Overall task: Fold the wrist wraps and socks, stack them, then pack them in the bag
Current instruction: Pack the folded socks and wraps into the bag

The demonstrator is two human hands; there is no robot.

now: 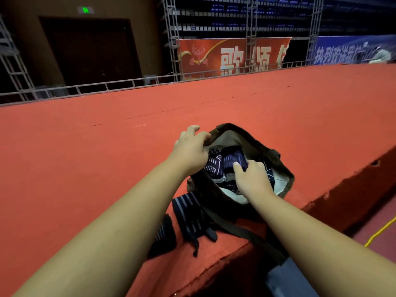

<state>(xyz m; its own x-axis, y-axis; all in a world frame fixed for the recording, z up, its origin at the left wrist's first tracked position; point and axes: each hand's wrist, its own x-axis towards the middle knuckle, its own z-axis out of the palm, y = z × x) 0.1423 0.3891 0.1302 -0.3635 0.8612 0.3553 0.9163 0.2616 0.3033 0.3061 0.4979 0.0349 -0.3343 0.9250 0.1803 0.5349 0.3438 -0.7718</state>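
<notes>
Left hand clamps the near-left rim of the bag, thumb and curled fingers pinching the dark fabric and holding the mouth wide open. Right hand is down inside that opening, thumb stretched along one side and fingers bent over the other side of the folded socks, a firm grasp on the dark bundle. The fingertips are partly hidden behind the knuckles, so how deep they reach cannot be told.

Those socks are navy with pale line patterns, packed side by side against the bag's light lining, and they fill most of the visible interior. The bag itself is brown, soft-sided, sitting upright near the edge of the red carpeted stage, its strap trailing off the edge toward the person.

Just beside the bag, on the carpet at its near-left, lie the wrist wraps: dark with grey stripes, one touching the bag's base, another partly hidden under the left forearm. Both are outside the bag.

Further out, a metal truss railing runs along the far edge of the stage. Behind it hangs a red banner with large pale characters, and a blue banner to its right. A green exit sign glows top left, and a yellow cable lies on the floor below the stage at right.
</notes>
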